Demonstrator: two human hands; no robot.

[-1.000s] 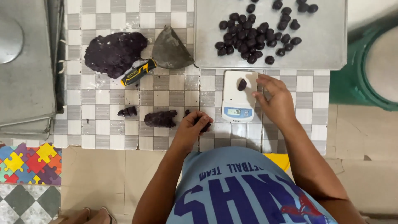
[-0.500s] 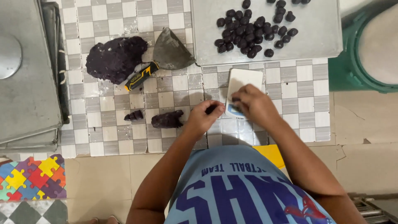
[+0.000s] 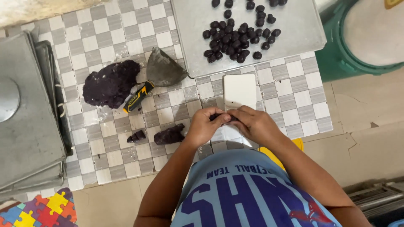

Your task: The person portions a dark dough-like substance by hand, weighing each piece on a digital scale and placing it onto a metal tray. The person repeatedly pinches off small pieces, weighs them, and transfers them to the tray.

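Grey-and-white checkered tiles [image 3: 105, 33] cover the low counter where this person works, and both hands meet just above the white kitchen scale [image 3: 239, 90]. The left hand [image 3: 205, 126] and the right hand [image 3: 252, 122] are closed together around a small piece of dark purple dough [image 3: 221, 116], fingertips pinching it from both sides; only a sliver of it shows between them. It looks soft and pliable, light enough for a fingertip hold, and probably a bit tacky, so a gentle grip around its middle seems right, since squeezing hard would likely flatten it. To the left lies a short dough log [image 3: 169, 135] with a smaller scrap [image 3: 136, 136] beside it, and farther up sits the big purple dough mass [image 3: 110, 83] next to a yellow-handled scraper [image 3: 153, 77]. Finished dark balls [image 3: 237, 40] cluster on the metal tray [image 3: 294, 29] beyond the scale, well apart from the hands.
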